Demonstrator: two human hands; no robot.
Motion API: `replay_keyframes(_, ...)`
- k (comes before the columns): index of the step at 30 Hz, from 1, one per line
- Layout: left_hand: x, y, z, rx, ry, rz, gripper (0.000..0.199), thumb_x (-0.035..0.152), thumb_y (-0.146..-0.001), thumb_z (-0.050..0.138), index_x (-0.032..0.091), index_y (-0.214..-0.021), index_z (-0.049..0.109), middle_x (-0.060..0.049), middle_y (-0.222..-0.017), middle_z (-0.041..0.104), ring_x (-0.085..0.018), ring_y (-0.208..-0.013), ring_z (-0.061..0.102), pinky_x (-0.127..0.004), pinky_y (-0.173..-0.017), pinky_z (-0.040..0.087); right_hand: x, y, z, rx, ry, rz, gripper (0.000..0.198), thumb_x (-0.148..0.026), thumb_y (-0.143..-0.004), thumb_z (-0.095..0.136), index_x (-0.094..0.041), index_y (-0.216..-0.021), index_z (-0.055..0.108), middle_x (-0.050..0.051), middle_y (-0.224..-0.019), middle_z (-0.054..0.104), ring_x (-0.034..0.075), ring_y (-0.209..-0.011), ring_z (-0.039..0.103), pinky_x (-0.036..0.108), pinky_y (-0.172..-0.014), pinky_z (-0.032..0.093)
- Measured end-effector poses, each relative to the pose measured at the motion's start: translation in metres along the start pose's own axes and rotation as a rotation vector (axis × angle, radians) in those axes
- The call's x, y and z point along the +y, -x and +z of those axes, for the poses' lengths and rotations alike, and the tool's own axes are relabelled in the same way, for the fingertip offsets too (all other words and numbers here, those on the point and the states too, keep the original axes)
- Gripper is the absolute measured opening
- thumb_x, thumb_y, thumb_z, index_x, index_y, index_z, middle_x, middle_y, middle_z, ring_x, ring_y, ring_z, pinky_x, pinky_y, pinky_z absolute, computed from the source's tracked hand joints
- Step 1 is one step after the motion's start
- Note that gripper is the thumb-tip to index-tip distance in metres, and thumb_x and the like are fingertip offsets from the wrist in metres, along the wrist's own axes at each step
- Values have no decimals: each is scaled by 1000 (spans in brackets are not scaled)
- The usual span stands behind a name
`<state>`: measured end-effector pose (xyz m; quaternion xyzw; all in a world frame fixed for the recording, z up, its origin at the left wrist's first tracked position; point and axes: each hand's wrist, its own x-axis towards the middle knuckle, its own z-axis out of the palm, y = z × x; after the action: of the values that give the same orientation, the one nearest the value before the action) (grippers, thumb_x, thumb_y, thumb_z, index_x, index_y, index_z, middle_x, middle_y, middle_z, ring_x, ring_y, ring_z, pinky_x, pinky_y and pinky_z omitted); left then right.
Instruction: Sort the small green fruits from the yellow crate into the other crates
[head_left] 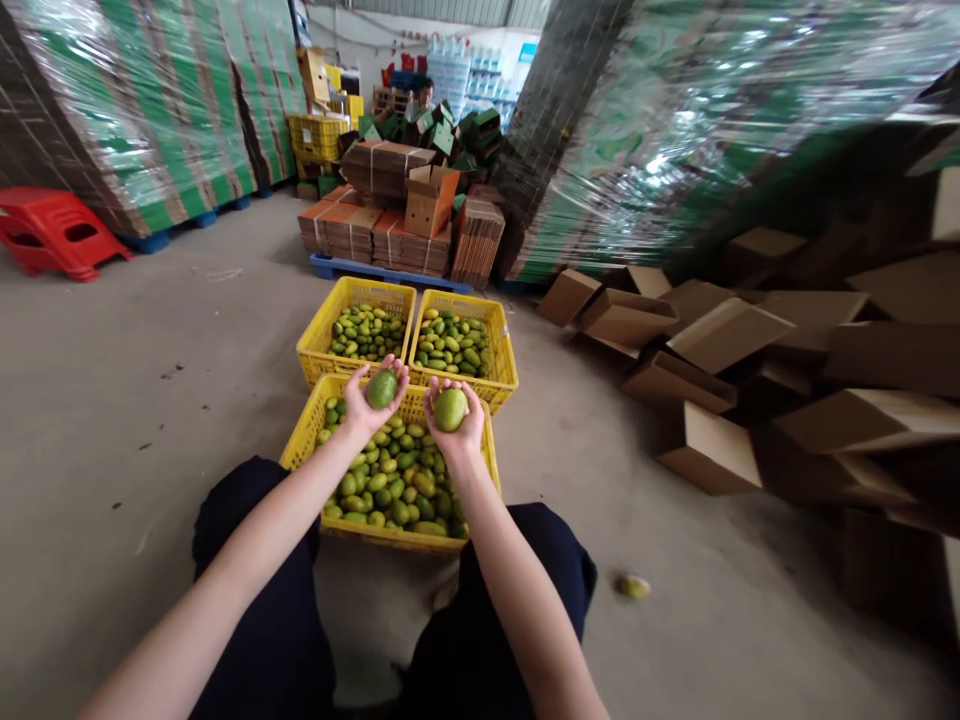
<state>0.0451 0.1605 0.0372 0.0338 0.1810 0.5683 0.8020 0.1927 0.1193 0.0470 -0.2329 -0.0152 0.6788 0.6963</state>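
Note:
My left hand (365, 408) is turned palm up, its fingers curled round a dark green mango (382, 389). In my right hand (469, 432) lies a lighter green mango (450, 410), cupped between thumb and fingers. Both hands are above the near yellow crate (420, 540), which holds many green and yellowish mangoes (397, 485). Just beyond stand two more yellow crates side by side, the left one (315, 345) and the right one (504, 345), each with smaller-looking green mangoes inside.
One mango (634, 586) lies on the floor at the right. Open cardboard boxes (712, 445) are heaped there. Ahead, flattened cartons (345, 225) rest on a blue pallet (390, 275). A red stool (64, 230) and wrapped stacks (172, 110) stand left. A person (424, 95) is far back.

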Motion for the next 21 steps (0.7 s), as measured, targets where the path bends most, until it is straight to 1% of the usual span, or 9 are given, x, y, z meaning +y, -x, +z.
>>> replay_keyframes(2, 17, -7, -3, 26, -88, 62, 28, 27, -89, 42, 16, -99, 66, -5, -84, 72, -13, -84, 68, -24, -79, 57, -15, 6, -2, 29, -23, -25, 5, -21, -72, 61, -22, -70, 57, -4, -66, 66, 14, -77, 69, 24, -68, 58)
replay_keyframes(5, 27, -16, -21, 76, -474, 27, 21, 28, -89, 44, 19, -84, 63, -2, -73, 69, -11, -76, 67, -19, -71, 55, -34, 14, -14, 70, -37, -48, 9, -22, -69, 59, -22, -77, 57, -2, -72, 68, 12, -70, 67, 21, -59, 57)
replay_keyframes(7, 14, -10, -40, 96, -749, -116, 16, 27, -85, 51, 21, -71, 58, 0, -61, 63, -10, -62, 64, -19, -60, 54, -42, 17, -27, 79, -19, -14, 15, -23, -67, 57, -21, -82, 57, 0, -76, 69, 12, -66, 65, 18, -52, 54)
replay_keyframes(11, -34, 35, -80, 63, -997, -414, 22, 13, -61, 71, 22, -54, 53, 2, -42, 51, -16, -33, 51, -28, -34, 45, -48, 19, -47, 142, 58, 107, 21, -19, -66, 55, -21, -86, 57, 2, -75, 67, 13, -58, 61, 19, -40, 49)
replay_keyframes(13, -48, 56, -87, 39, -1077, -497, 25, 10, -54, 75, 23, -54, 54, 3, -41, 50, -20, -29, 49, -35, -30, 43, -48, 20, -52, 185, 105, 148, 22, -17, -65, 55, -20, -87, 57, 2, -74, 67, 13, -56, 60, 20, -38, 48)
replay_keyframes(15, -43, 58, -77, 54, -1127, -485, 20, 18, -60, 75, 24, -57, 57, 3, -45, 52, -22, -30, 50, -41, -34, 46, -49, 22, -54, 201, 136, 170, 23, -16, -65, 56, -20, -88, 57, 3, -74, 67, 14, -56, 60, 20, -37, 47)
replay_keyframes(17, -17, 38, -51, 111, -1162, -397, 12, 26, -71, 69, 23, -64, 61, -1, -53, 57, -21, -39, 56, -42, -44, 52, -49, 23, -54, 175, 159, 175, 23, -16, -66, 56, -19, -89, 57, 3, -76, 68, 14, -56, 60, 20, -37, 47)
replay_keyframes(19, 24, 2, -12, 194, -1176, -221, 11, 29, -79, 64, 19, -74, 63, -6, -67, 64, -20, -56, 64, -36, -60, 56, -49, 24, -54, 121, 182, 177, 23, -17, -67, 58, -20, -90, 58, 3, -78, 68, 14, -57, 61, 20, -37, 47)
replay_keyframes(21, 73, -31, 29, 259, -1155, 11, 17, 29, -84, 60, 13, -89, 62, -9, -87, 68, -20, -85, 68, -30, -80, 54, -48, 24, -55, 84, 193, 182, 23, -17, -67, 59, -20, -90, 58, 3, -79, 68, 14, -58, 62, 21, -37, 48)
